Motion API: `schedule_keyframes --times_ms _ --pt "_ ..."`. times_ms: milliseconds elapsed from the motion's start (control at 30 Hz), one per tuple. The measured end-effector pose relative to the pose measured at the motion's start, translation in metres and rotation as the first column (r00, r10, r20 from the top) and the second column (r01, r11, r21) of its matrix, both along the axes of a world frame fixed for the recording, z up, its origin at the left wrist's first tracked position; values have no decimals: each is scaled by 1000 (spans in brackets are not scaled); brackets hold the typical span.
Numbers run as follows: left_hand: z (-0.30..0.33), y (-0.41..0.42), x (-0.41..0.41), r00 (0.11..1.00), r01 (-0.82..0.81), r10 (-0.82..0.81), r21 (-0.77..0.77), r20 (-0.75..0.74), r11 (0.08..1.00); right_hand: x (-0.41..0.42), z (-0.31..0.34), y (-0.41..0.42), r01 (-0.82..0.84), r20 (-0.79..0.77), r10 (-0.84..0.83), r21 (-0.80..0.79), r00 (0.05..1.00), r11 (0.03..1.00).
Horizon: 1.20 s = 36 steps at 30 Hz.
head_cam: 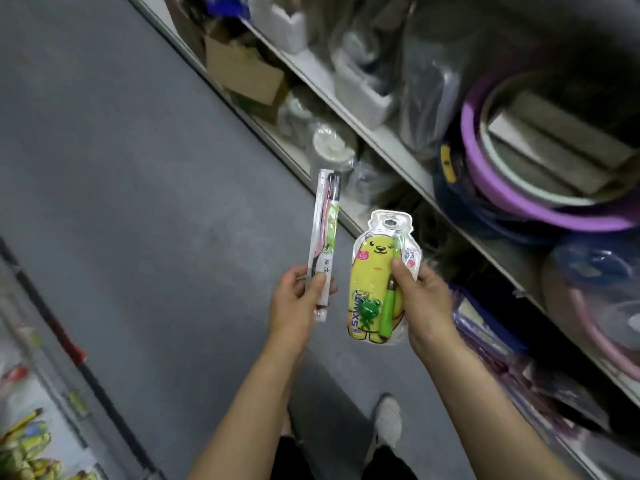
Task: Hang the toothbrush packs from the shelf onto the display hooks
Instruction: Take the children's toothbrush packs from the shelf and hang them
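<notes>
Two toothbrush packs are held out over the grey floor (145,209), side by side but apart. The left hand (297,303) grips the slim pack (324,237) near its lower end, thumb across the front; its long axis runs nearly upright, leaning slightly right, with the brush heads at the top. The right hand (424,299) pinches the yellow bear-shaped pack (375,282) at its right edge — hang hole uppermost, green brush lengthwise, handle down. To the right runs a shelf (391,140) crowded with purple basins (540,202) — much of it blurred.
</notes>
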<state>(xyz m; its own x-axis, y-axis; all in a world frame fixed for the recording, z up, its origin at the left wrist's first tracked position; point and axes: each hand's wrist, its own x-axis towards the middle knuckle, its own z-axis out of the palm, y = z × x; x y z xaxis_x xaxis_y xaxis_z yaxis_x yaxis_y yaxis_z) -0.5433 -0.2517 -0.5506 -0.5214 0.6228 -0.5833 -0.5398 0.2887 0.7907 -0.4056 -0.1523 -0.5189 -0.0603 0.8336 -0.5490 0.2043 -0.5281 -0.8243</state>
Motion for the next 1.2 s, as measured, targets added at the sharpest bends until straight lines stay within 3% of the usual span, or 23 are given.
schedule_keyframes --times_ms 200,500,700,967,1200 --pt "154 1 -99 992 -79 94 167 -86 983 -107 151 22 -57 -150 77 134 986 989" --pt "319 39 -235 943 -123 240 429 -230 895 -248 311 75 -107 -319 235 373 918 922" --pt "387 109 -331 908 -98 283 500 -310 861 -349 373 152 -129 -390 349 489 852 863" --pt "471 206 -463 854 -35 307 543 -420 839 -492 450 263 -83 -524 387 511 759 855" --pt "500 246 -559 853 -59 361 616 -378 785 -595 489 314 -91 -543 444 557 713 826"
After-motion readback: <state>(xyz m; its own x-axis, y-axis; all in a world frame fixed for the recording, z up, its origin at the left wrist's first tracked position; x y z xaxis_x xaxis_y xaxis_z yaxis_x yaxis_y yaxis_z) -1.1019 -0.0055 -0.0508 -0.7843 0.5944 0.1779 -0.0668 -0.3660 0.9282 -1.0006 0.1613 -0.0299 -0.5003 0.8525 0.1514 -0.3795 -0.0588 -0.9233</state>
